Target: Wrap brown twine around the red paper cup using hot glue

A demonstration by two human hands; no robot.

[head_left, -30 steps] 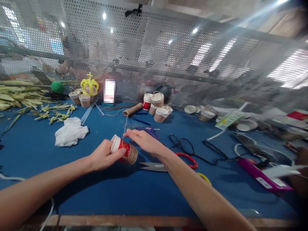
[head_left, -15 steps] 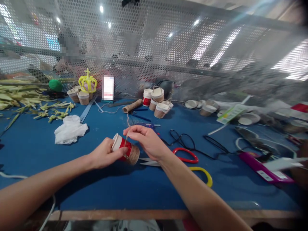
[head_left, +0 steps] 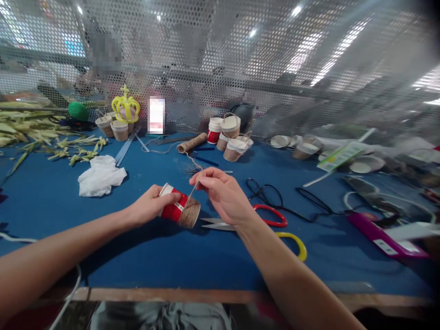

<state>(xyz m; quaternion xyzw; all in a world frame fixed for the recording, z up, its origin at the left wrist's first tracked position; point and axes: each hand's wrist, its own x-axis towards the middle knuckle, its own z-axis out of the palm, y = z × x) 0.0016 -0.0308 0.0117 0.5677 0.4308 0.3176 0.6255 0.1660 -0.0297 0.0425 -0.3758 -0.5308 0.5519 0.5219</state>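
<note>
My left hand grips a red and white paper cup near its rim, tilted on its side above the blue table. Brown twine is wound around the cup's bottom end. A strand of twine runs from the cup up to my right hand, whose thumb and fingers pinch it. Beyond the hand the twine trails to a brown roll lying on the table. Scissors with one red and one yellow handle lie partly under my right wrist.
White crumpled cloth lies at the left, near pale dried husks. Twine-wrapped cups stand at the back, by a yellow crown. Black cord and a purple tool are at the right. Perforated metal screen borders the table.
My right hand has drawn the twine away from the cup, to the right and slightly up. The left thumb has shifted toward the rim, showing more of the red label.
</note>
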